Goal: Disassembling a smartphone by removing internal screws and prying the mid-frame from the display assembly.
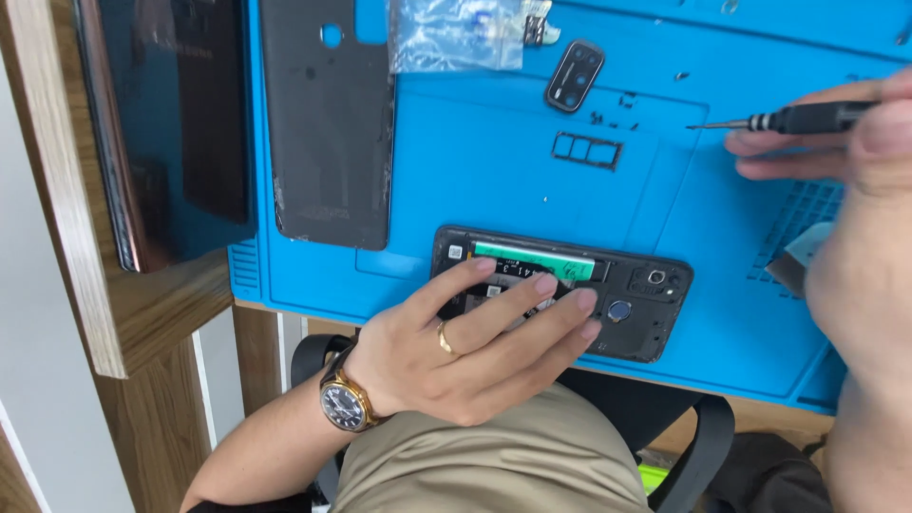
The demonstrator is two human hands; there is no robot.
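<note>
A left hand (475, 342) is lying flat, fingers spread, on an opened smartphone (608, 285) at the near edge of a blue repair mat (475, 171), while the right hand (836, 142) is pinching a precision screwdriver (779, 120) above the mat, right of the phone's detached back cover (328, 123).

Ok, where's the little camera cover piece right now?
In the head view, the camera cover lies near the blue mat's top edge, right of the clear bag, above the SIM tray.
</note>
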